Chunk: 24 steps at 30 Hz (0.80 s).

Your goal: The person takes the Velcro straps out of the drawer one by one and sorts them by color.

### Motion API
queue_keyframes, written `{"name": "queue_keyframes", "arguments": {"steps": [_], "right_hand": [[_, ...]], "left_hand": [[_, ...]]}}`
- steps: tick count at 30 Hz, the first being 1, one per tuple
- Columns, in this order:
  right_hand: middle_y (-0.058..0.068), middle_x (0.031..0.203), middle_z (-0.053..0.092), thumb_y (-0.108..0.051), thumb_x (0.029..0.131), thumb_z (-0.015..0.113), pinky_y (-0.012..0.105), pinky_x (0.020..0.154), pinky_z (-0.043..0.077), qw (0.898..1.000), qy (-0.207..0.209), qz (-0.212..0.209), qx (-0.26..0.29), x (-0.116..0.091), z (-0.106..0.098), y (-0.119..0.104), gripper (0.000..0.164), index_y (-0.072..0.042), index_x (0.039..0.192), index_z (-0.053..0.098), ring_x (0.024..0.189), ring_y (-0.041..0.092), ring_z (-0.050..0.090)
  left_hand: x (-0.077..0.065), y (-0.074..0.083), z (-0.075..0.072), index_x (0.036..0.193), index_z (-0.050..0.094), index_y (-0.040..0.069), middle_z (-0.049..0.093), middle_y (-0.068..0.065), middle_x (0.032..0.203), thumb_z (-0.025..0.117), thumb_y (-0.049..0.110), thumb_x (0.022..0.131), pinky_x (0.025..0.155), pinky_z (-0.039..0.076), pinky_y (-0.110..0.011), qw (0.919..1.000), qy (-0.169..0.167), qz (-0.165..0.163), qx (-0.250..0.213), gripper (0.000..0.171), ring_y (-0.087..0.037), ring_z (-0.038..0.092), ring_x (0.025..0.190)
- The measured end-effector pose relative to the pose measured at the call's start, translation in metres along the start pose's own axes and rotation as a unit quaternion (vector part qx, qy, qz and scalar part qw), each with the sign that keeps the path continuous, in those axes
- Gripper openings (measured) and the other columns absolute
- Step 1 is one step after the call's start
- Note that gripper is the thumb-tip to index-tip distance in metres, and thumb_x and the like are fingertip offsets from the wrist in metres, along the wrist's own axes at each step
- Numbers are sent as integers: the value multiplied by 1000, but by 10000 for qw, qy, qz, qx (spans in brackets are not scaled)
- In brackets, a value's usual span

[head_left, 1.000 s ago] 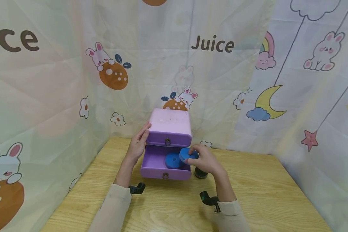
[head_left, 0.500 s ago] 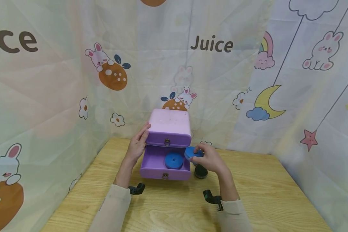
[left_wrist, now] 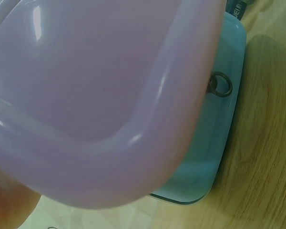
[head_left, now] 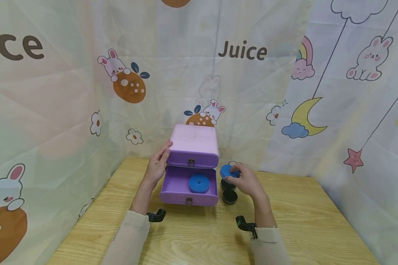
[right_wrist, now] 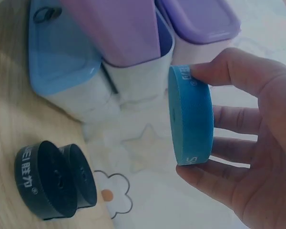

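My right hand (head_left: 248,181) pinches a blue tape roll (right_wrist: 193,119) by its rim, thumb on one side and fingertips on the other. White lettering runs along the roll's edge. In the head view it is above two black tape rolls, a front one (head_left: 230,197) and a rear one (head_left: 227,185). My left hand (head_left: 157,166) lies with extended fingers against the left side of the pink drawer box (head_left: 195,138). Below, the purple lower drawer (head_left: 175,198) is pulled out, with another blue tape roll (head_left: 199,183) lying flat inside. The upper drawer (head_left: 179,159) is closed.
The wooden table (head_left: 305,213) extends around the box to the front and right. Printed cloth walls (head_left: 245,92) stand behind and on both sides. Each drawer front bears a small ring pull, such as the lower ring (head_left: 189,201).
My right hand has carried the blue tape roll rightward from over the open drawer to beside the box, uncovering the roll inside and the rear black roll. The left hand stays put.
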State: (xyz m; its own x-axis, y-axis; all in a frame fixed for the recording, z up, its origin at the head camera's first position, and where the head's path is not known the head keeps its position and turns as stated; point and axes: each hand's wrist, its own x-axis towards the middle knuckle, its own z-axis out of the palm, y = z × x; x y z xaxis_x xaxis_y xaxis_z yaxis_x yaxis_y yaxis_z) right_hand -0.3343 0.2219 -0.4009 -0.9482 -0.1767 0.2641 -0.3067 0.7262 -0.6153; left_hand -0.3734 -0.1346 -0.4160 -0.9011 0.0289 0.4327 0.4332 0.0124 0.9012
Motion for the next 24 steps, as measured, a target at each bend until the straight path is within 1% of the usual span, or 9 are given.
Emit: {"name": "queue_keyframes", "arguments": {"steps": [4,7,10,12,15,18,20,24], "right_hand": [[17,125,69,-30,91,78,55,95,56,9999,123,-53,-37,2,2,8,33,-6,112,69,116,37,64],[18,123,69,-28,91,79,54,93,57,9998,187,-87,-30,4,4,14,32,-5,111,70,114,37,65],[20,125,68,-26,91,79,54,93,57,9996,279,27,11,4,7,22,33,-3,112,69,114,38,65],[22,128,67,-25,91,79,56,95,57,9993,322,168,47,5,8,27,34,-2,113,68,116,39,64],[24,135,64,-27,92,79,59,99,54,9983,424,403,-8,6,10,35,38,-1,116,67,122,43,62],[26,138,62,-29,92,78,62,102,52,9972,525,526,-111,7,12,42,40,0,118,67,125,45,60],[26,138,63,-28,92,79,62,102,52,9967,577,533,-207,8,12,46,41,1,119,67,125,46,60],[29,135,63,-23,93,78,63,99,54,9968,552,432,-394,7,12,52,39,4,118,66,123,48,62]], "left_hand": [[0,0,-1,155,52,26,32,14,169,50,39,110,129,26,-40,10000,-24,-52,-15,46,-12,24,158],[1,0,-1,156,50,23,31,11,170,49,36,111,129,25,-40,9999,-37,-100,-33,46,-14,23,159],[1,2,-1,157,48,18,30,7,171,48,33,112,130,24,-41,9999,-61,-149,-33,47,-16,22,160],[0,7,-1,157,48,16,29,4,172,48,31,112,130,24,-40,9998,-75,-181,-20,47,-17,22,160],[-6,20,2,157,47,13,29,2,172,48,30,112,129,25,-43,9997,-94,-200,34,48,-19,22,160],[-10,31,3,157,47,12,29,0,172,48,29,112,129,24,-44,9998,-87,-170,64,48,-21,22,160],[-11,33,4,157,47,11,29,0,172,49,29,112,129,24,-45,9998,-72,-154,62,48,-22,22,160],[-11,32,4,156,49,12,30,1,172,49,29,112,129,25,-43,9998,-44,-176,-19,47,-19,23,160]]}}
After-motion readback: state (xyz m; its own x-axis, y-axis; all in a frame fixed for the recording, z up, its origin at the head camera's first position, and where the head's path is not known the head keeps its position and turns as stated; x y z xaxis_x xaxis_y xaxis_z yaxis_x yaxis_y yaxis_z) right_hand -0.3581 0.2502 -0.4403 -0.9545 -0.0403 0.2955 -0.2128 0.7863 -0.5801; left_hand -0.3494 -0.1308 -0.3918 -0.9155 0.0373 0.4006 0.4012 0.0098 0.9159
